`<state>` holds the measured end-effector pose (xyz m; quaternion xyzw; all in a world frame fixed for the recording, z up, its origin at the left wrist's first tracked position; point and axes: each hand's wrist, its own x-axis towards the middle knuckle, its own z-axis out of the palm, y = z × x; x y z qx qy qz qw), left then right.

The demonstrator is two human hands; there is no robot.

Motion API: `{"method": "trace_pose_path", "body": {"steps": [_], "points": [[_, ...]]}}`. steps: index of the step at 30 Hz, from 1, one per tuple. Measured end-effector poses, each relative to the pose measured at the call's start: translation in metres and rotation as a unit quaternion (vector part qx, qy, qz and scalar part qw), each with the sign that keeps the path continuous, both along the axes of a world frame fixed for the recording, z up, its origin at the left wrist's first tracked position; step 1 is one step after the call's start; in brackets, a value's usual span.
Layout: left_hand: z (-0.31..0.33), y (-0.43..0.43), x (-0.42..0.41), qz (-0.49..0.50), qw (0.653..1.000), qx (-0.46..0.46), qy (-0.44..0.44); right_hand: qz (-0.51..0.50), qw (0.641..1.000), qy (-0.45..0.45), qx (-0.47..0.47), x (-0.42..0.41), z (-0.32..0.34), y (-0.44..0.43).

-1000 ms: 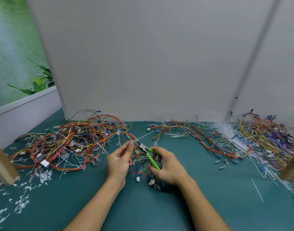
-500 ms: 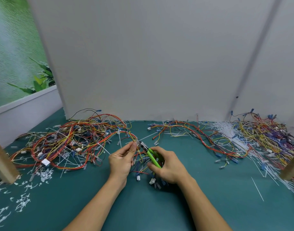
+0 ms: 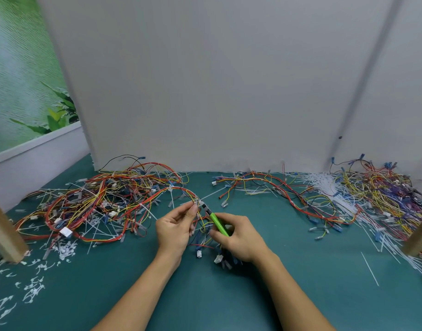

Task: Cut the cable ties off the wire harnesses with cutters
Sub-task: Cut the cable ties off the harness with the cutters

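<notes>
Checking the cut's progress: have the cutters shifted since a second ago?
No: the cutters keep about the same gap to the foot of the grey partition.

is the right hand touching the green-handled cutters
Touching. The head view shows the right hand gripping the green-handled cutters, fingers curled round the handles.

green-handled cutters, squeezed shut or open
Seemingly shut: the green-handled cutters in the right hand show handles pressed into one bar; the tip is too small.

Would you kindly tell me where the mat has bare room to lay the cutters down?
The mat is bare between the forearms and from the right hand out to the right wire pile, bar one stray tie. Crowded: the left wire pile, white clippings near left.
</notes>
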<state>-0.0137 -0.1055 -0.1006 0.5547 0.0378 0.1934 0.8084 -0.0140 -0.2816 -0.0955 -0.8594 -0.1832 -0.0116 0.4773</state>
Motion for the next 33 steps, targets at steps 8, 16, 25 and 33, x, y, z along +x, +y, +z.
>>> {"method": "trace_pose_path", "body": {"steps": [8,16,25,33], "points": [[0.002,-0.002,-0.003,0.021,0.999,0.03,-0.011,0.054,0.993,0.065,0.085,-0.007,0.004,0.012],[0.001,-0.004,-0.002,0.018,0.999,0.047,-0.017,0.039,0.99,0.077,0.111,-0.004,-0.001,0.016],[0.0,-0.005,-0.002,0.021,0.998,0.06,-0.02,0.04,0.989,0.073,0.121,-0.004,-0.003,0.015],[-0.002,-0.006,-0.001,0.033,0.996,0.084,-0.017,0.026,0.991,0.066,0.111,-0.007,-0.005,0.016]]}}
